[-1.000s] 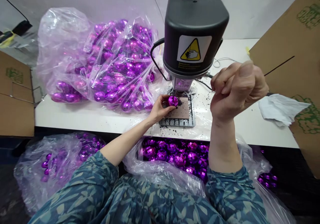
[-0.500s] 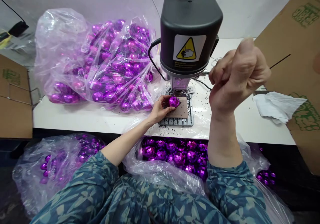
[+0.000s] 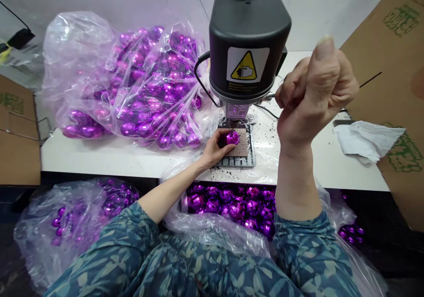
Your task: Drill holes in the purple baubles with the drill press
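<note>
My left hand point(image 3: 217, 149) pinches a shiny purple faceted ball point(image 3: 232, 137) between thumb and fingers. The ball sits over a brown board point(image 3: 240, 150) on the metal base plate point(image 3: 252, 161) of a black bench drill press point(image 3: 250, 27), just below and in front of its spindle point(image 3: 233, 123). Raised at the machine's right side, my right hand point(image 3: 316, 91) is closed in a fist around the end of its feed lever point(image 3: 270, 97). Most of the lever's grip is hidden inside the fist.
A clear bag of purple balls point(image 3: 149, 93) fills the table's left side. Below the table edge point(image 3: 99, 155) lie an opened bag of balls point(image 3: 236, 209) and another bag point(image 3: 76, 217). Dark shavings surround the base. Cardboard boxes point(image 3: 391, 89) and white paper point(image 3: 367, 140) are at right.
My left hand and the ball have shifted slightly right and toward me, a little out from the spindle. My right hand stays on the lever, with its thumb tip slightly higher.
</note>
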`<state>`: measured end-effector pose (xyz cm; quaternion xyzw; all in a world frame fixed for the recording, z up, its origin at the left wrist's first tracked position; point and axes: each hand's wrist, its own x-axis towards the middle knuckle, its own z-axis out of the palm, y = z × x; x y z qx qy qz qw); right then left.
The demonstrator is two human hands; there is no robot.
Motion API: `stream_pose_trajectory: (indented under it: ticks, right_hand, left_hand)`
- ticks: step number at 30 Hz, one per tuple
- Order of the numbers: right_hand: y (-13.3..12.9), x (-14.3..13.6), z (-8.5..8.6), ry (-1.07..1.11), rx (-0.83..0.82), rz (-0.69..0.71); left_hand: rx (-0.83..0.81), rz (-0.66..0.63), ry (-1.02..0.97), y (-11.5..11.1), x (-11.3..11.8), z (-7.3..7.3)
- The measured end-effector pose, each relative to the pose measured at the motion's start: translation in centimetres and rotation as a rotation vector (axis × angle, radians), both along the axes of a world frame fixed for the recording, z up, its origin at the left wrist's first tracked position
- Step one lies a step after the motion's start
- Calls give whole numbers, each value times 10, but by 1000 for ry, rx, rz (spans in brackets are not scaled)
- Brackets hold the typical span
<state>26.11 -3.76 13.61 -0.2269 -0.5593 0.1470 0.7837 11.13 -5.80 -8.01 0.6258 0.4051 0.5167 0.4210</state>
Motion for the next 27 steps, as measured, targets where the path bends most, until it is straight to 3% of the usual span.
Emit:
stream_pose_trajectory:
  ticks: [6,15,27]
  right_hand:
    - [-4,2,-4,-19,-1,-11]
    - [-6,4,-34,40,225,67]
    - [2,1,-49,32,432,-11]
  left_hand:
    - [1,29,-22,0,2,-5]
    - [80,33,9,1,3,-9]
    - [118,44,15,1,2,-10]
